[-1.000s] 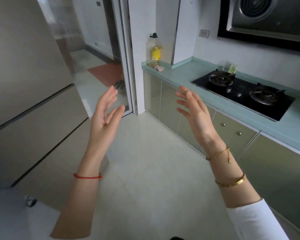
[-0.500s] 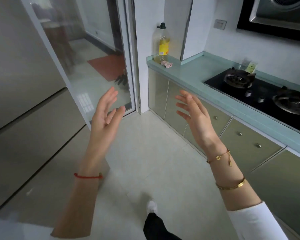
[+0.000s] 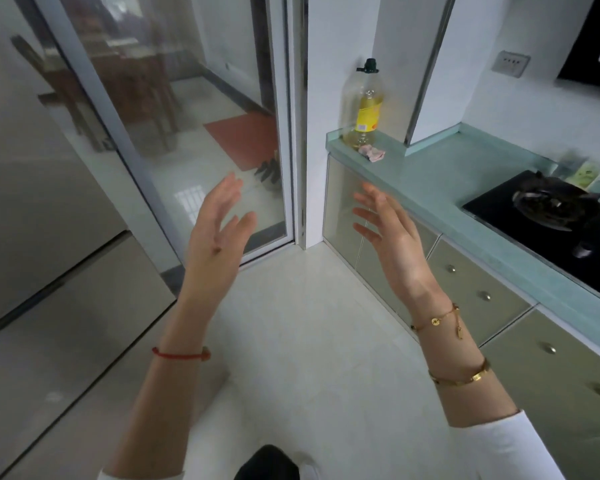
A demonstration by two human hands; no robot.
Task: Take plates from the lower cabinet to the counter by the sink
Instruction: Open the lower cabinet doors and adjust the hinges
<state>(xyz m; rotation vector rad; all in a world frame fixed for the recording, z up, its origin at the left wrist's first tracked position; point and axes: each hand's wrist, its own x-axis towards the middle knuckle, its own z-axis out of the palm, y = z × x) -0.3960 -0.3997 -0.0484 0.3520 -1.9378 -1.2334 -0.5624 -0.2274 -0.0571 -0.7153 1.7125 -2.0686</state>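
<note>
Head-high, forward-down, over kitchen floor (image 3: 309,341)

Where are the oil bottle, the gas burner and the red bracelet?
oil bottle (image 3: 369,114), head view, on its yellow label.
burner (image 3: 550,206), head view, on the ring's middle.
red bracelet (image 3: 181,356), head view, on the cord across the left wrist.

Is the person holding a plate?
No, the left hand and the right hand are both open and hold nothing.

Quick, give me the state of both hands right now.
Left hand: open, fingers straight, holding nothing.
Right hand: open, fingers spread, holding nothing.
</note>
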